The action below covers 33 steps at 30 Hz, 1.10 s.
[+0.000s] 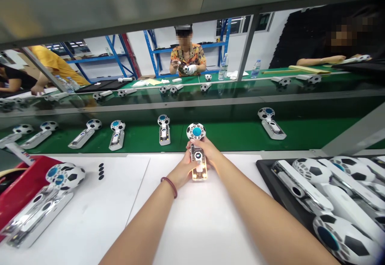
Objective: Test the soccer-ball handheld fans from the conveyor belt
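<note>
Pinching the handle of the lit football-headed device [198,155], my left hand [184,169] comes in from its eight o'clock, the thumb laid across the front below the round display. From where I sit, far from the bench, I see my right hand [208,149] pinching it as well, from two o'clock, with the thumb at the neck just under the ball; how the fingers lie behind, I cannot tell from this view. The device is near the middle of my feed, ball toward twelve, lamps glowing at its six o'clock end, held above the far edge of the white worktop [204,225].

Taking that device as my clock's hub, I have a similar one on the green belt [231,138] at ten, and another between two and three. A black tray [267,177] full of them reaches out between three and four. Four black ovals [101,171] lie just below nine; farther out, between eight and nine, two devices [45,205] rest beside a red bin [16,201]. Toward twelve, beyond the belt, a co-worker [194,54] in a patterned shirt holds a football-patterned piece.
</note>
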Each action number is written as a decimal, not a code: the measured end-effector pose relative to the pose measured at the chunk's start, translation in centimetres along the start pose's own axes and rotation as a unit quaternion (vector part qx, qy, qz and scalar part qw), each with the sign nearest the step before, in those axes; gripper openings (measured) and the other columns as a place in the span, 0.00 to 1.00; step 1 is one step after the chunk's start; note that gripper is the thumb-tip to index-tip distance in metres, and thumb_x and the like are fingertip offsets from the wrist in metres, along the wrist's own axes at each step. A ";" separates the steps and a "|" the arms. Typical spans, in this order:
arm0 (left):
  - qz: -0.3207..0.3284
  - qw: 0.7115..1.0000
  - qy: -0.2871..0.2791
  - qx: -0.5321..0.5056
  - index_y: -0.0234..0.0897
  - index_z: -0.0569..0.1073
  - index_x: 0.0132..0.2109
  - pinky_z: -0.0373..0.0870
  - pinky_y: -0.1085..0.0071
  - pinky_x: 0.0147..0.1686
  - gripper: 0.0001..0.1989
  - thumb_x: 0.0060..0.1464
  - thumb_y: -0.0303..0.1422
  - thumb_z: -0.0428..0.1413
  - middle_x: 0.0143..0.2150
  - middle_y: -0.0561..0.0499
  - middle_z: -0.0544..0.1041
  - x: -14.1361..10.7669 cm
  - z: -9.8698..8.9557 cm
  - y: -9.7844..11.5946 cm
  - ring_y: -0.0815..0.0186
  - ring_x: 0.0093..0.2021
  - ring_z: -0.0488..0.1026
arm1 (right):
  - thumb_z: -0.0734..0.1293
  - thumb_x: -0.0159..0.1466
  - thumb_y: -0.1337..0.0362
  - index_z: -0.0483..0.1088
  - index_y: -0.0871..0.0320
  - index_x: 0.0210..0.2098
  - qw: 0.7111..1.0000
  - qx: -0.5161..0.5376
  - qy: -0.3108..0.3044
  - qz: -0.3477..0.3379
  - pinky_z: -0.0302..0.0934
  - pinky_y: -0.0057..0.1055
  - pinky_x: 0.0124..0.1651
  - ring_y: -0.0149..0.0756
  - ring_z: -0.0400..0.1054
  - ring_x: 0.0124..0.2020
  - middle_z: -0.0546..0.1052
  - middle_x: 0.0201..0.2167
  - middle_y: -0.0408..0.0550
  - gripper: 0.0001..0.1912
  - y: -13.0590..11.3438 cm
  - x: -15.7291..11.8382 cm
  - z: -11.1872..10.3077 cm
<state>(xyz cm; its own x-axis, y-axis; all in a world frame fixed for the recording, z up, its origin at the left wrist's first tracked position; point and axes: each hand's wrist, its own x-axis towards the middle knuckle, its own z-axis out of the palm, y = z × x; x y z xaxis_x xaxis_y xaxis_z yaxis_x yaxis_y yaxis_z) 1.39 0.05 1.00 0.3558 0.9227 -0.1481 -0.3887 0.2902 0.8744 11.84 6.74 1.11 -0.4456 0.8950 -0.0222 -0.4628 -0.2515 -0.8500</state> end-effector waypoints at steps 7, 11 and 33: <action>0.001 1.000 0.012 -0.011 0.42 0.54 0.58 0.68 0.60 0.40 0.34 0.46 0.28 0.59 0.47 0.43 0.70 0.0 0.2 0.1 0.59 0.39 0.73 | 0.72 0.49 0.60 0.60 0.56 0.38 1.000 -0.008 0.007 0.009 0.63 0.28 0.28 0.32 0.67 0.25 0.74 0.25 0.43 0.21 0.0 -0.1 0.0; 0.004 1.000 0.011 -0.009 0.41 0.55 0.58 0.68 0.60 0.40 0.33 0.46 0.29 0.59 0.45 0.43 0.71 0.0 0.0 0.1 0.58 0.38 0.73 | 0.72 0.49 0.60 0.60 0.56 0.38 1.000 -0.009 0.007 0.010 0.63 0.28 0.28 0.32 0.68 0.25 0.74 0.25 0.42 0.21 0.0 -0.2 0.0; -0.005 0.999 0.035 -0.008 0.43 0.54 0.58 0.68 0.58 0.41 0.35 0.45 0.28 0.59 0.45 0.45 0.71 0.0 0.1 0.0 0.60 0.37 0.74 | 0.71 0.50 0.59 0.61 0.55 0.38 1.000 -0.014 0.002 0.000 0.64 0.29 0.26 0.34 0.69 0.25 0.74 0.26 0.44 0.20 0.7 0.6 -0.6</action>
<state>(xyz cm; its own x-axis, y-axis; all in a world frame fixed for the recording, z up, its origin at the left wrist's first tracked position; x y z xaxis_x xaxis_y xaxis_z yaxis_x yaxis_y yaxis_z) 1.44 0.08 1.02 0.2996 0.9352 -0.1885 -0.3994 0.3024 0.8654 11.73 7.31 0.14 -0.4418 0.8968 -0.0240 -0.4419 -0.2407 -0.8642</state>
